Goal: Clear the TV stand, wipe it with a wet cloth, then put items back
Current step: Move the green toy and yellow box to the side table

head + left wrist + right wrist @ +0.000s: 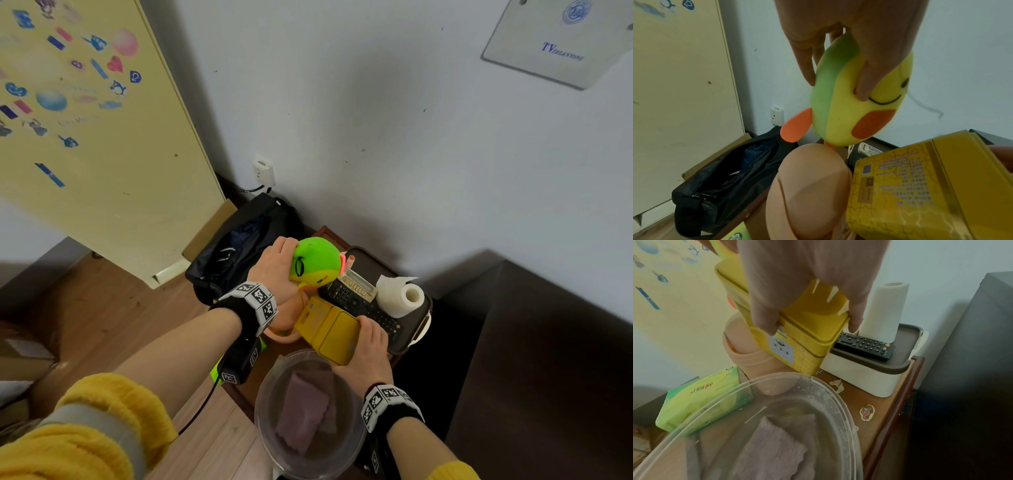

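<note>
My left hand [274,270] grips a green and yellow plush toy [317,262] with orange feet [851,91], held above a peach plastic pot [809,191] on the brown TV stand [885,404]. My right hand [368,342] holds a yellow tin box [330,329] by its lid end [809,324], tilted beside the pot. A clear basin [308,414] at the stand's front holds water and a mauve cloth [772,449]. Behind the tin, a cream tray with a dark rim [869,371] carries a black remote [865,345], a paper roll [400,294] and a calculator [356,284].
A green tissue pack [702,397] lies on the stand left of the basin. An open black bag [236,246] sits on the floor against the wall, below a wall socket [263,171]. A cream sticker-covered cabinet [92,137] stands left; dark furniture [548,342] stands right.
</note>
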Motion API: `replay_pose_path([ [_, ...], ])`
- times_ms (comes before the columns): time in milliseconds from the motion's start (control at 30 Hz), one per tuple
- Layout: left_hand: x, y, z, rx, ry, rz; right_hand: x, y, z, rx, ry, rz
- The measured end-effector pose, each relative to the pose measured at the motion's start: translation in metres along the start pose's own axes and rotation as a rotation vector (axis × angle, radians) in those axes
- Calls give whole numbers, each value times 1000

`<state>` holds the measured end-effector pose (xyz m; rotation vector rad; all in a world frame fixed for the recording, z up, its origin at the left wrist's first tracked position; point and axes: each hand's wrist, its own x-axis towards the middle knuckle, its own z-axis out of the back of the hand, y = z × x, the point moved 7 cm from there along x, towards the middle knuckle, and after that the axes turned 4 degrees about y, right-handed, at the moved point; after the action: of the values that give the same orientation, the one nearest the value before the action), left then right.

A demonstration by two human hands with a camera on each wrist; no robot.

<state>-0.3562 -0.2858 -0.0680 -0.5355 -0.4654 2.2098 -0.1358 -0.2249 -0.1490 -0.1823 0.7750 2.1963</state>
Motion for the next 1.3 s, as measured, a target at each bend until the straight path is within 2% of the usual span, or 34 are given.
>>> replay_pose_path([
  [267,6,6,0,19,-9,13,2,1,4,-50,42,-4],
  [533,11,-2,23,29,-33,100,4,17,55,-33,-7,-42],
  [633,17,-6,33,26,-45,126,17,34,80,-84,-9,40],
  [767,28,-7,52,21,-113,167,50,65,104,-222,-44,274],
  [967,42,10,70,61,-129,239,112,104,107,-498,85,529],
  [1067,45,20,71,78,-145,278,137,117,100,-598,121,566],
  [1300,42,63,57,80,-137,367,183,124,73,-668,151,479],
])
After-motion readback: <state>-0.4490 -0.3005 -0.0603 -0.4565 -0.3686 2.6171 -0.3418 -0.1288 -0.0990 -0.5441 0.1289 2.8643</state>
